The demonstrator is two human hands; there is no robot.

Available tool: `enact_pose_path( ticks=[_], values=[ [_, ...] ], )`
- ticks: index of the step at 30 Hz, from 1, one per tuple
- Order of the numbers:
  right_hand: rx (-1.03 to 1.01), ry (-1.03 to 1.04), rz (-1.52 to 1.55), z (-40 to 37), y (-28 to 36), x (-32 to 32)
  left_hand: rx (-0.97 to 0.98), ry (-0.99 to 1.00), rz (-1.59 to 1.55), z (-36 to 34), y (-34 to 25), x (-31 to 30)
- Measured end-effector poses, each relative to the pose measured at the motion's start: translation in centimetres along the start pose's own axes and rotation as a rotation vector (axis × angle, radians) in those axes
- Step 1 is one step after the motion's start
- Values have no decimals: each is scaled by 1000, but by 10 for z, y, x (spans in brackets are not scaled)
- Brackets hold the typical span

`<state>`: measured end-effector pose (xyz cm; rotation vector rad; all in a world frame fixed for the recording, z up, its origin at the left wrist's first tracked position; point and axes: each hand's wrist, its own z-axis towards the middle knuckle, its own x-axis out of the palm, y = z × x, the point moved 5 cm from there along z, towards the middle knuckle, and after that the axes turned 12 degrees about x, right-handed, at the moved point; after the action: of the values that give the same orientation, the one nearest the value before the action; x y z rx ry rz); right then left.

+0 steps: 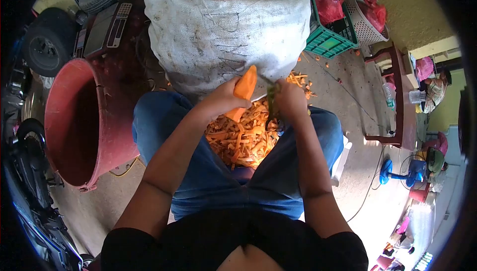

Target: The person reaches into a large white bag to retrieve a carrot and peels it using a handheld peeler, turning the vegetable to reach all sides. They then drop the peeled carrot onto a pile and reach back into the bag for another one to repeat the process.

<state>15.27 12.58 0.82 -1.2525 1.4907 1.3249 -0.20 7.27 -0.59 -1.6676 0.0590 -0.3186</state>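
Observation:
A thick, tapered carrot (245, 89), bright orange and peeled-looking, is gripped in my left hand (226, 101) with its narrow end pointing up and away from me. Just to its right, my right hand (290, 99) is closed around a green peeler (271, 98), whose outline is blurred. A small gap shows between the tool and the carrot. Under both hands, between my knees, lies a large heap of orange peelings (243, 141). Whatever holds the heap is mostly covered by it.
A big stuffed white sack (226, 32) stands directly ahead. On the left is a large red barrel (99, 122) lying open toward me. Green crate (330, 45) and white basket (365, 20) stand at the back right. Orange scraps lie on the floor, near a wooden frame (392, 97).

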Motion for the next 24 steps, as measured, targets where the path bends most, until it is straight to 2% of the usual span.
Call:
enact_pose_path(
  ticks=[1,4,9,14,16,17,18,19,20,22,24],
  values=[
    [-85,13,14,-8,10,1,2,-25,17,0,0,-2],
    [-166,97,15,-21,26,12,-3,-33,4,1,1,-2],
    [-180,121,49,-25,30,17,-28,-20,47,3,11,1],
    [0,-10,9,-5,14,15,-27,59,119,1,7,9],
    [43,1,-19,17,-2,30,39,130,176,-1,-1,14],
    [131,32,0,33,-21,41,41,131,176,-4,-2,16],
    [222,64,21,45,-41,47,107,221,164,-9,-5,24],
    [206,46,18,48,-48,45,170,317,151,-12,-8,30],
    [214,44,20,48,-55,44,169,325,152,-10,-6,30],
    [105,135,119,39,-51,40,215,74,32,-4,-1,17],
    [136,66,53,34,-41,40,140,21,-6,1,3,7]
  ],
)
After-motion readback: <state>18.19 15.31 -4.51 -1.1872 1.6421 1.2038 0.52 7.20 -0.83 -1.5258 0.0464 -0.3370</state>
